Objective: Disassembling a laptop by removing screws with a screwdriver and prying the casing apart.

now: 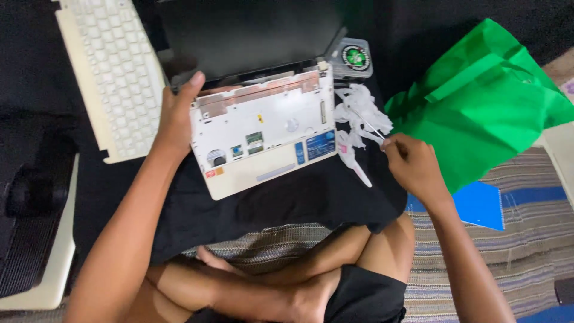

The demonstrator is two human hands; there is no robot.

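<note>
from my feed i see the left hand [176, 116] wrapped around the left edge of a small white laptop base [263, 137] with its keyboard removed, thumb up near the top corner, fingers curled under the side, so it is closed on that edge. the laptop sits at centre frame on a black cloth [287, 200], its dark screen [245, 36] folded back toward the top. the right hand [412, 164] is right of centre, fingertips pinched on the lower end of a thin white stick [368, 124] that slants up and left into a heap of crumpled white tissue [359, 116] just beside the laptop's right edge. above the tissue lies a small clear box with a green and black round label [354, 58]. a detached white keyboard [113, 72] lies in the upper left of the frame. a green bag [490, 96] fills the upper right, with a blue notebook [481, 203] below it on a striped mat [520, 251]. crossed bare legs show at the bottom.
</note>
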